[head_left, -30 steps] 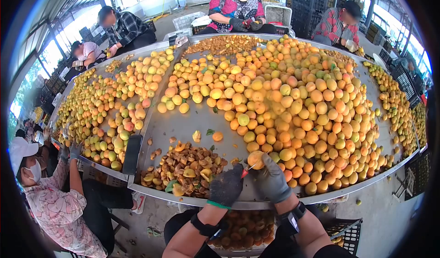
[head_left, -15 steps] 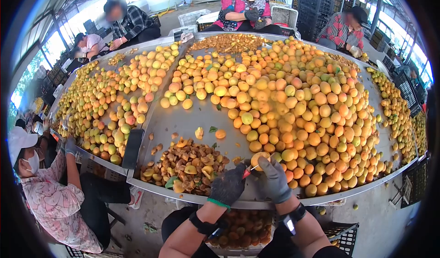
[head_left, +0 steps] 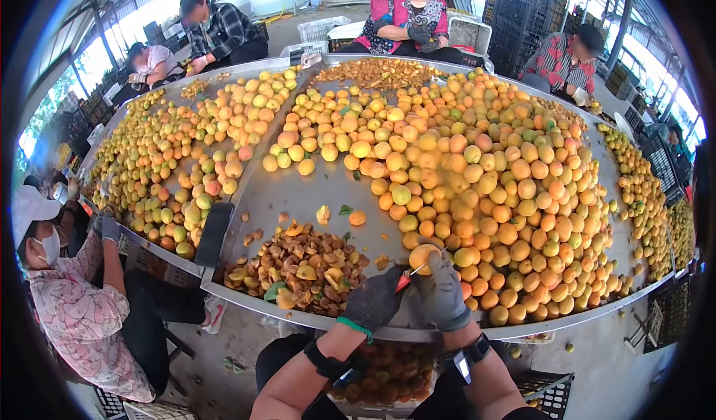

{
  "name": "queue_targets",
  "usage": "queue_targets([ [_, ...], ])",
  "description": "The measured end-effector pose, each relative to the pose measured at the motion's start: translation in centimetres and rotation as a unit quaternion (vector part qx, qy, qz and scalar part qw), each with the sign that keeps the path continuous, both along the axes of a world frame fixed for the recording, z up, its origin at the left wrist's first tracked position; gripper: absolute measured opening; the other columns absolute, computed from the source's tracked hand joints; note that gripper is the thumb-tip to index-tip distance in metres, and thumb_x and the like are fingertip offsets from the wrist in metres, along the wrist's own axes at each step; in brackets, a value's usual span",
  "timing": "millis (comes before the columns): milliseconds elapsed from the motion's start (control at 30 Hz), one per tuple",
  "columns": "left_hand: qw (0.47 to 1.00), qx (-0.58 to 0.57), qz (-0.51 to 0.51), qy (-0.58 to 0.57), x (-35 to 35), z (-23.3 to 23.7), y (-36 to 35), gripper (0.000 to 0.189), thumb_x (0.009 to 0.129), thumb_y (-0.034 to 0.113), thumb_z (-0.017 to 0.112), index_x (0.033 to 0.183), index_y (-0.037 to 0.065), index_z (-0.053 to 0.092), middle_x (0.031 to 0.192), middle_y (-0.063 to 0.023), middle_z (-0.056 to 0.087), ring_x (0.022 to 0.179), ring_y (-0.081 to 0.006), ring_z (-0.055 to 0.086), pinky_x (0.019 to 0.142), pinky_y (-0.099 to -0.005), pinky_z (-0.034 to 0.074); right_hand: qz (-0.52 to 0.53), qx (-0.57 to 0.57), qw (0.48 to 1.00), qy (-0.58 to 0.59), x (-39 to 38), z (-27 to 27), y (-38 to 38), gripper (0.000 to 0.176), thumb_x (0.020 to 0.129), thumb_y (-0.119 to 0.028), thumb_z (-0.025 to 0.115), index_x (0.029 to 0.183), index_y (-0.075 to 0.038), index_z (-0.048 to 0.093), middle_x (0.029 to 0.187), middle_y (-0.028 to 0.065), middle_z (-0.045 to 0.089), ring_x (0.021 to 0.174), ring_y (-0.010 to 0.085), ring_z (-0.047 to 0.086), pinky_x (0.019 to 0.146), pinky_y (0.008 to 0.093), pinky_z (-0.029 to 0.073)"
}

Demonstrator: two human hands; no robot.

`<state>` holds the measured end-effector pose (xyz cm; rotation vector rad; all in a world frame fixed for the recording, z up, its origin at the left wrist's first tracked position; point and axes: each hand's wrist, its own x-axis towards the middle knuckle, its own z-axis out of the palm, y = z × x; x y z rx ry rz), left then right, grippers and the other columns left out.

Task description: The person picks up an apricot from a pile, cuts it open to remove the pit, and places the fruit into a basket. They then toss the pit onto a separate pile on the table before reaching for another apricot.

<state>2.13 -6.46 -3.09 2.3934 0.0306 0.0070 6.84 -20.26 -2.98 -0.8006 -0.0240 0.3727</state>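
My left hand [head_left: 371, 299], in a dark glove with a green cuff, is closed around a small red-handled tool [head_left: 404, 280] with a thin metal shaft. That shaft meets an apricot [head_left: 422, 257] held in the fingers of my gloved right hand [head_left: 444, 295]. Both hands are close together over the near edge of the metal table [head_left: 321, 204]. Left of them lies a heap of pits and torn fruit bits [head_left: 304, 267]. To the right, a large pile of whole apricots [head_left: 514, 196] reaches close to my right hand.
A crate of brownish-orange pieces [head_left: 388, 375] sits below the table edge between my legs. A person in a white cap [head_left: 82, 301] sits at the left, and several others work around the table. A metal divider [head_left: 257, 159] splits the tabletop. Black crates [head_left: 526, 21] are stacked behind.
The apricot sits slightly higher and shows its rounded side more, with the tool still against it. My head view has shifted a little. Both hands keep their holds.
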Motion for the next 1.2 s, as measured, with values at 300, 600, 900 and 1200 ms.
queue_targets([
  [300,0.999,0.011,-0.004,-0.052,-1.7,0.4,0.8,0.044,0.091,0.025,0.055,0.13,0.007,0.046,0.1,-0.023,0.064,0.089,-0.0421,0.063,0.071,-0.0519,0.05,0.031,-0.151,0.979,-0.135,-0.3,0.5,0.5,0.032,0.095,-0.015,0.058,0.123,-0.002,0.049,0.115,0.0064,0.059,0.098,0.0106,0.055,0.088,0.0249,0.045],
  [600,0.99,0.107,-0.002,-0.094,-1.0,-0.4,0.7,0.063,0.087,0.013,0.053,0.145,0.011,0.031,0.096,-0.0188,0.066,0.077,-0.0357,0.065,0.061,-0.0447,0.051,0.043,-0.116,0.99,-0.063,-0.1,-0.9,0.0,0.026,0.097,-0.017,0.055,0.119,-0.002,0.056,0.11,0.0005,0.06,0.099,0.007,0.054,0.088,0.0222,0.044],
  [900,0.931,0.286,0.027,-0.227,-1.0,-0.4,0.5,0.073,0.083,0.011,0.058,0.149,0.016,0.028,0.082,-0.0106,0.066,0.053,-0.0238,0.061,0.043,-0.0358,0.045,0.118,-0.193,0.971,-0.082,-0.3,0.3,0.0,0.029,0.096,-0.018,0.058,0.119,-0.001,0.054,0.108,-0.001,0.059,0.097,0.0057,0.053,0.086,0.0209,0.044],
  [1200,0.991,-0.075,-0.04,-0.106,-0.1,0.8,0.8,0.072,0.083,0.004,0.058,0.146,0.021,0.03,0.081,-0.0214,0.065,0.074,-0.039,0.065,0.064,-0.0458,0.052,0.005,-0.183,0.972,-0.148,-1.1,-0.3,0.7,0.03,0.091,-0.008,0.061,0.119,-0.002,0.051,0.105,0.001,0.058,0.095,0.0076,0.054,0.083,0.0217,0.046],
])
